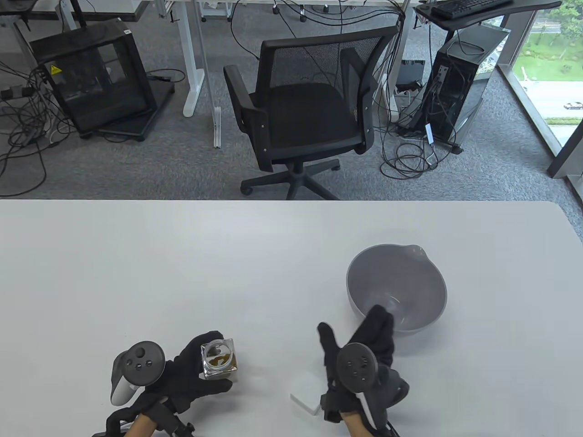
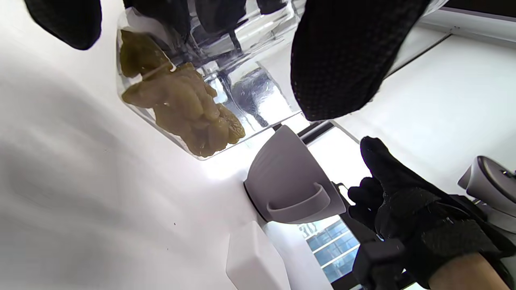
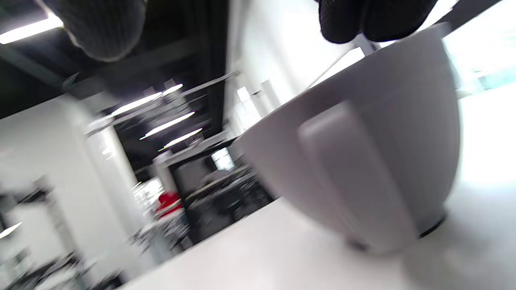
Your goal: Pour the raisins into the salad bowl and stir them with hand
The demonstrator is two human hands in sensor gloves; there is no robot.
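My left hand (image 1: 193, 374) grips a clear square jar (image 1: 218, 359) near the table's front edge, its mouth uncovered and facing up. Greenish-brown raisins (image 2: 183, 110) lie in the jar's (image 2: 225, 76) bottom. A grey salad bowl (image 1: 412, 291) with a pouring lip stands to the right, with nothing in it that I can see. My right hand (image 1: 366, 334) stretches toward the bowl's near side, thumb spread wide. Its fingertips (image 3: 363, 20) sit at the rim above the bowl's handle (image 3: 354, 173). Whether they touch the rim, I cannot tell.
A white lid (image 1: 304, 395) lies flat on the table just left of my right wrist, also seen as the lid (image 2: 252, 259) in the left wrist view. Beyond the table's far edge (image 1: 291, 200) stands a black office chair (image 1: 303, 114).
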